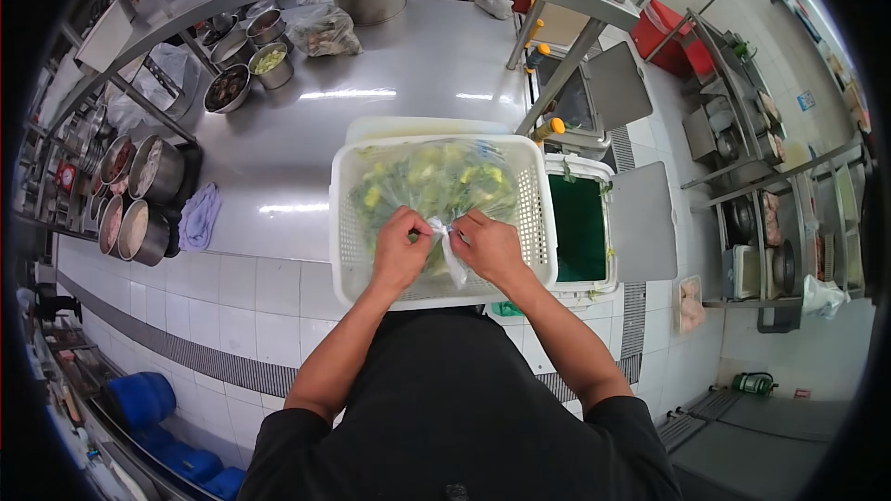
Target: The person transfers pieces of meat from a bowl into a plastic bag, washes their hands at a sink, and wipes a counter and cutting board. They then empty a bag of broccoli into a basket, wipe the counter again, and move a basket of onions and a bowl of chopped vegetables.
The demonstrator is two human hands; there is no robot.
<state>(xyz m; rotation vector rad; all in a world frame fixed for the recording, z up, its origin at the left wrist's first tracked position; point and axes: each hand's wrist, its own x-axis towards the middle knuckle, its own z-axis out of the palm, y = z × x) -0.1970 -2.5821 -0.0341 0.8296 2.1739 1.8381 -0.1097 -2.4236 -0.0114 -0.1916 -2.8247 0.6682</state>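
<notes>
A clear plastic bag of green and yellow vegetables (436, 172) lies in a white perforated basket (342, 223) at the counter's front edge. The bag's twisted white neck (453, 255) is gathered between my two hands. My left hand (403, 246) pinches the neck from the left side, with its fingers curled. From the right, my right hand (487, 243) grips the neck with bent fingers, close to my left hand. Part of a pale board (418, 128) shows behind the basket.
A green-lined bin (577, 223) with its lid (645, 223) open stands right of the basket. Metal bowls (227, 88) and a bagged item (325, 32) are at the back left. Several pots (144, 232) and a purple cloth (199, 216) sit left. A metal shelf crosses overhead.
</notes>
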